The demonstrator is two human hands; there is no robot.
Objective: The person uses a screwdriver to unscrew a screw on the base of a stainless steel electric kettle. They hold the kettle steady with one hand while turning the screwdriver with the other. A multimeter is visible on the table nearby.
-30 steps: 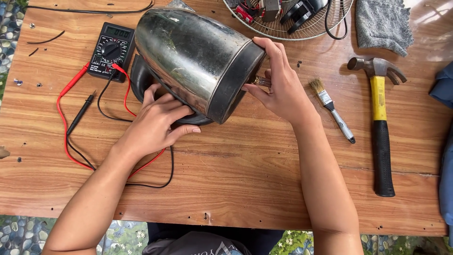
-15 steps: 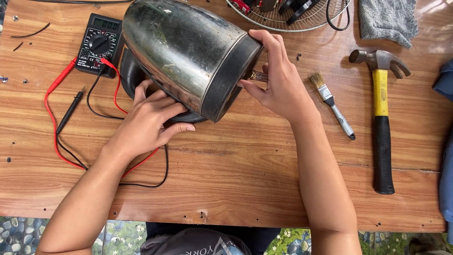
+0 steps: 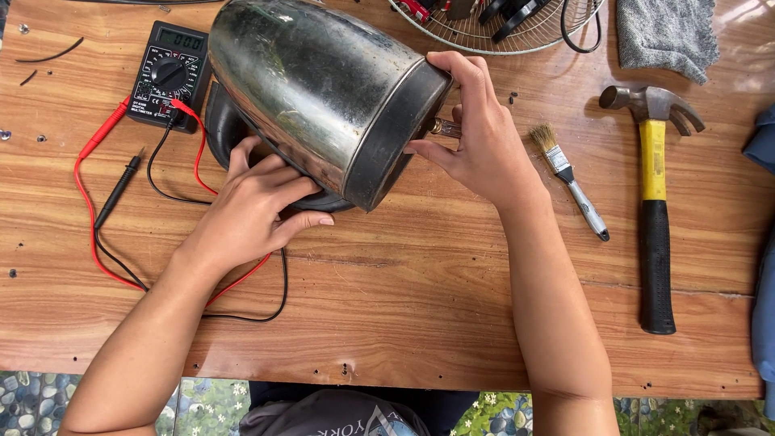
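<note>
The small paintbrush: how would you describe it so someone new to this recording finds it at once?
Start at the metal kettle lying on its side on the wooden table, then go past the right hand towards the hammer. The paintbrush lies between them, slanted. Its tan bristles and thin silvery handle set it apart from the larger yellow-and-black hammer.
</note>
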